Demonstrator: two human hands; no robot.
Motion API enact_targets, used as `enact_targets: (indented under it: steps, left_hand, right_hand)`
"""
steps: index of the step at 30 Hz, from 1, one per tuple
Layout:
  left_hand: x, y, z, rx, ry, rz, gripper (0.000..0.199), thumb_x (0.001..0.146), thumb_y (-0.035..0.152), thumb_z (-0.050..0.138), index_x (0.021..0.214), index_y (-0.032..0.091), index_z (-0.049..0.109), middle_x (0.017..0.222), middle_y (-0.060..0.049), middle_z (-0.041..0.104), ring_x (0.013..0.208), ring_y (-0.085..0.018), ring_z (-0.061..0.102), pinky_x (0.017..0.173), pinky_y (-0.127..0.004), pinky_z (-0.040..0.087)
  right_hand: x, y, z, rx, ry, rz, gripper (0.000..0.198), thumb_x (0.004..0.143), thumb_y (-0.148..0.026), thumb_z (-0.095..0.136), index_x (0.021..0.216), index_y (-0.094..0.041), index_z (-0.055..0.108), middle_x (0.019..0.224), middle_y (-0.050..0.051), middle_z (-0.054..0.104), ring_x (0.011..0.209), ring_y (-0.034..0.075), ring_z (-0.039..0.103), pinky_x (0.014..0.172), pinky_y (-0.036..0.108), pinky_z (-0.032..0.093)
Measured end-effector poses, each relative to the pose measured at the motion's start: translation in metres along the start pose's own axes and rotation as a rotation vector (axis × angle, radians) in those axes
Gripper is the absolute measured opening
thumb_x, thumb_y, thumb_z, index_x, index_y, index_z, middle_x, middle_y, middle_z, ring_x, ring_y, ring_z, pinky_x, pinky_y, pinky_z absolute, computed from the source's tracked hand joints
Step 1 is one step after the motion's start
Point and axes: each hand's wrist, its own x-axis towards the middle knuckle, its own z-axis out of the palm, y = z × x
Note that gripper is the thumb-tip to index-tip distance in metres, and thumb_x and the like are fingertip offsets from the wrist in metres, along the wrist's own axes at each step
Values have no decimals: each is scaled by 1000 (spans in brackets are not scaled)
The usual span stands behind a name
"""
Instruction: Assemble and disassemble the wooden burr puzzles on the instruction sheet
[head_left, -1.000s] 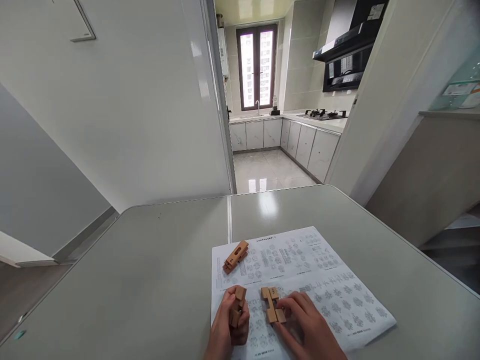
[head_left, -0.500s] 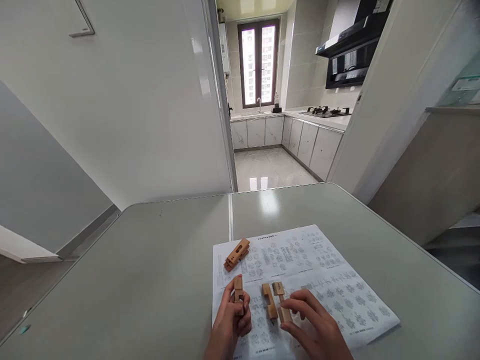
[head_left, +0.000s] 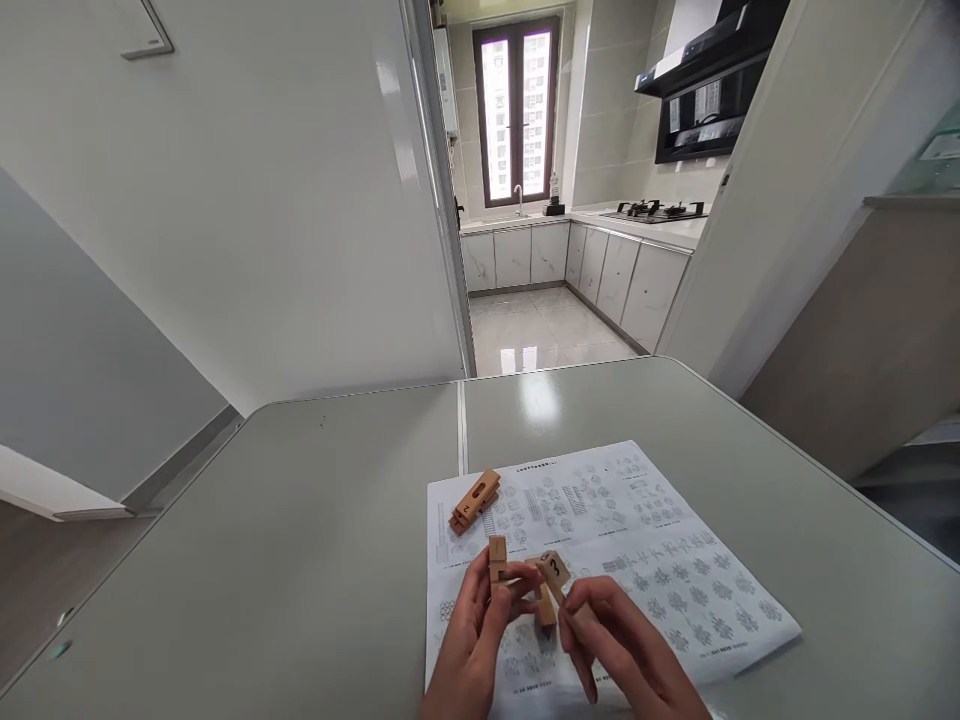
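Note:
My left hand is closed around a notched wooden puzzle piece held upright, its fingers reaching to the right. Between the fingertips of my right hand is another wooden puzzle piece marked 3, tilted, its lower end covered by the fingers. Below and between the hands a third notched wooden piece lies on the printed sheet, partly hidden by the left fingers and the piece marked 3. Farther up the sheet lie stacked wooden pieces, the top one slotted and marked 2.
The large printed paper sheet, covered with small diagrams, lies on a grey-green table with a pale seam. Past the table's far edge is a doorway to a kitchen with white cabinets. A white wall stands at the left.
My right hand has lifted the piece marked 3 off the sheet and tilted it. My left hand has moved slightly right and up with its piece, fingers now stretched toward the right hand.

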Motion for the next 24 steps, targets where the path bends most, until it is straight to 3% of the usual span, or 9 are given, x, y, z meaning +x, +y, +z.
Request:
enact_targets:
  steps: [6,14,21,24]
  left_hand:
    - [-4,5,11,-2,-18,-9,56,94,53,66,141,23,57,142,-14,62,136,-33,54,118,-48,40]
    - [-10,4,16,54,-43,-52,56,95,53,64,143,25,53,147,-12,59,141,-33,50,121,-45,35]
    - [-14,8,20,21,-126,-65,54,95,51,64,142,26,55,143,-11,61,138,-33,53,119,-45,36]
    - [-15,10,22,31,-143,-77,54,95,51,65,143,28,55,144,-11,61,138,-33,53,120,-46,35]
  right_hand:
    - [2,6,6,22,-59,49,50,94,-72,54,95,-23,60,65,-5,42,53,11,35,49,25,38]
    - [8,28,12,-31,-39,55,51,97,-73,47,103,-23,55,66,-8,37,49,8,24,43,20,28]
    - [9,34,12,-107,52,33,53,95,-75,49,113,-24,49,68,-5,48,51,9,35,44,20,27]
    - [7,34,14,-68,52,57,55,94,-76,48,115,-25,47,69,-6,49,50,8,33,44,19,28]
